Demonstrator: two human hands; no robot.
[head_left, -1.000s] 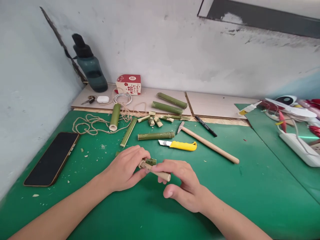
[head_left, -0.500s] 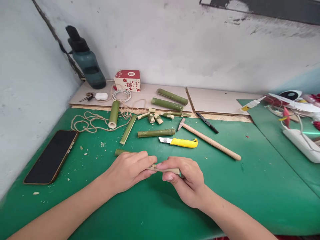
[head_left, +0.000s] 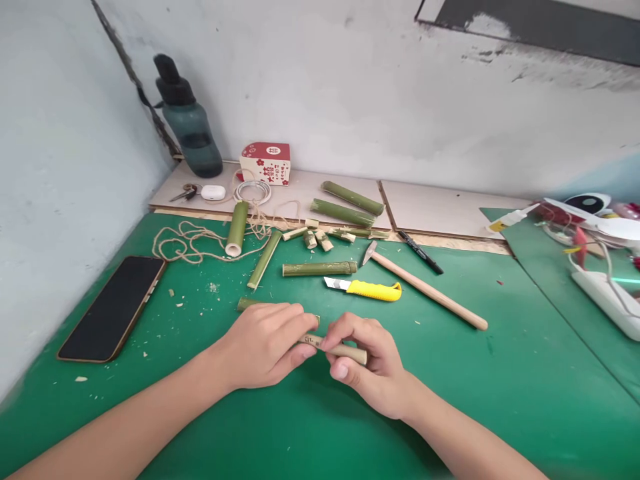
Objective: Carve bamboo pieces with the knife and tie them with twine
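My left hand (head_left: 273,343) is closed, palm down, round one end of a slim tan stick (head_left: 350,352) with small dark markings on its side. My right hand (head_left: 373,363) pinches the stick nearer its right end, the fingertips on top and the thumb below. Partly hidden behind my left hand lies a green bamboo piece (head_left: 246,304) on the table. Just beyond the hands are a yellow utility knife (head_left: 374,290) with its blade out and a bamboo stick (head_left: 320,269). A hammer (head_left: 430,287) lies to the right of the knife.
Short bamboo offcuts (head_left: 324,241), a bamboo tube (head_left: 237,230) and twine (head_left: 187,241) lie farther back. A phone (head_left: 113,310) is at left. A water bottle (head_left: 195,140) and a red-and-white box (head_left: 266,165) stand by the wall. A black marker (head_left: 421,252) lies beyond the hammer.
The right fingers have shifted on the stick, and more of its right end shows, tilted downward. The whole view has swung slightly left, so everything sits farther right.
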